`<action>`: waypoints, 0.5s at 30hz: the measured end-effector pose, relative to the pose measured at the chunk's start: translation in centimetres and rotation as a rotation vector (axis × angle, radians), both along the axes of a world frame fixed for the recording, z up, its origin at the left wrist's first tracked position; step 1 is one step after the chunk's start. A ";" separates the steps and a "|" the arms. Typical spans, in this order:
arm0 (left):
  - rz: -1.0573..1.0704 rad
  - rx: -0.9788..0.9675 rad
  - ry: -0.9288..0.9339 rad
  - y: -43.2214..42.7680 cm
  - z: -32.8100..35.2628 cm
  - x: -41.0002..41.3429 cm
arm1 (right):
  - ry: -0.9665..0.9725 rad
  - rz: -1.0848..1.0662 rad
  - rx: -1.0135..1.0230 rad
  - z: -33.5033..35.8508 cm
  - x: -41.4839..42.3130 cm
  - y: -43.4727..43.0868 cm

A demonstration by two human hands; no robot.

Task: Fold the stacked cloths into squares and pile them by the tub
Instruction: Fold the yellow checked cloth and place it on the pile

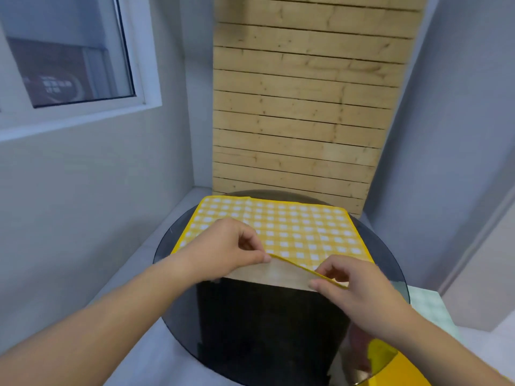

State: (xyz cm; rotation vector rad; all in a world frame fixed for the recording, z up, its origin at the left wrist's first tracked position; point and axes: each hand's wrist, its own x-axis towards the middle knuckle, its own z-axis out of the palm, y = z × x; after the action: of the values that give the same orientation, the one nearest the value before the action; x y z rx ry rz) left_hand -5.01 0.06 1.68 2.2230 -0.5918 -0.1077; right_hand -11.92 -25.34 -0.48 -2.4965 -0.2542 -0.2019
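A yellow and white checked cloth point(287, 227) lies spread flat on the far half of a round dark glass table point(178, 310). My left hand point(225, 249) pinches the cloth's near edge at its left part between thumb and forefinger. My right hand point(351, 282) pinches the same near edge further right, lifting it slightly off the glass. A yellow object point(390, 366), perhaps the tub, shows at the bottom right, partly under the glass rim. Its shape is mostly cut off.
A pale green checked cloth point(429, 307) lies to the right beyond the table rim. A wooden slatted panel point(301, 107) stands behind the table. Grey walls close in on both sides, with a window point(67, 57) at the upper left.
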 end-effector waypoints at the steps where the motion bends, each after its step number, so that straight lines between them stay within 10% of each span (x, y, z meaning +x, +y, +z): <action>1: 0.015 0.021 -0.030 -0.1 0.6 1.0 | -0.042 -0.024 -0.037 0.5 0.7 -0.4; 15: 0.147 0.752 -0.388 -5.1 -2.7 15.9 | -0.311 -0.216 -0.873 -3.2 16.5 -5.4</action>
State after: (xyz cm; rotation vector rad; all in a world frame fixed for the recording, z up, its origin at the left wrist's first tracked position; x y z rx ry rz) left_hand 10.93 -5.08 -1.00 3.0472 -0.6622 0.2205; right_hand 4.58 -30.76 -3.67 -3.3555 -0.2274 -0.6968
